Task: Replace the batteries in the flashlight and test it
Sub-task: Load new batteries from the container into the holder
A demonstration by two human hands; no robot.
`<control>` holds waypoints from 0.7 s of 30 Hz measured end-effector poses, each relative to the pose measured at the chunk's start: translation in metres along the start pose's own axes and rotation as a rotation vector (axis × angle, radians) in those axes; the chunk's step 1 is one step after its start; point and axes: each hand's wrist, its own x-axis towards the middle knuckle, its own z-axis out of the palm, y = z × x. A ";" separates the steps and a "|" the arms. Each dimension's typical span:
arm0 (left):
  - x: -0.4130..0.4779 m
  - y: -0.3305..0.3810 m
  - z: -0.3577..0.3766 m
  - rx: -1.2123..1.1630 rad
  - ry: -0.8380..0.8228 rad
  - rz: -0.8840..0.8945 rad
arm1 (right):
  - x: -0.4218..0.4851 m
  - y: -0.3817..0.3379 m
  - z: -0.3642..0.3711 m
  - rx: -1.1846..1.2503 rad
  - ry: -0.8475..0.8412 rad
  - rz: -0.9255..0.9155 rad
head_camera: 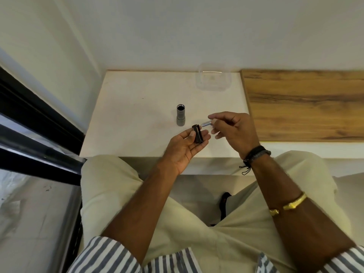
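Note:
A grey flashlight body (pixel 180 115) stands upright on the white table (pixel 126 119), its open end facing up. Just right of it and nearer to me, my left hand (pixel 184 148) holds a black battery holder (pixel 197 133) between thumb and fingers, palm up. My right hand (pixel 233 128) pinches a small silver battery (pixel 206 123) by one end. The battery's free end points left, close to the top of the holder. I cannot tell whether the two touch.
A clear plastic container (pixel 213 78) sits at the table's far edge against the wall. A wooden surface (pixel 303 103) adjoins the table on the right. A dark window frame (pixel 39 123) runs along the left. My lap lies below the table's near edge.

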 end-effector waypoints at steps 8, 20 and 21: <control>0.001 -0.003 -0.004 0.005 -0.032 0.011 | -0.005 -0.005 0.009 -0.349 0.023 -0.134; 0.004 -0.009 -0.008 0.051 -0.048 0.100 | -0.017 -0.006 0.029 -0.437 0.076 -0.242; 0.005 -0.009 -0.009 0.052 -0.052 0.110 | -0.019 -0.005 0.031 -0.444 0.092 -0.261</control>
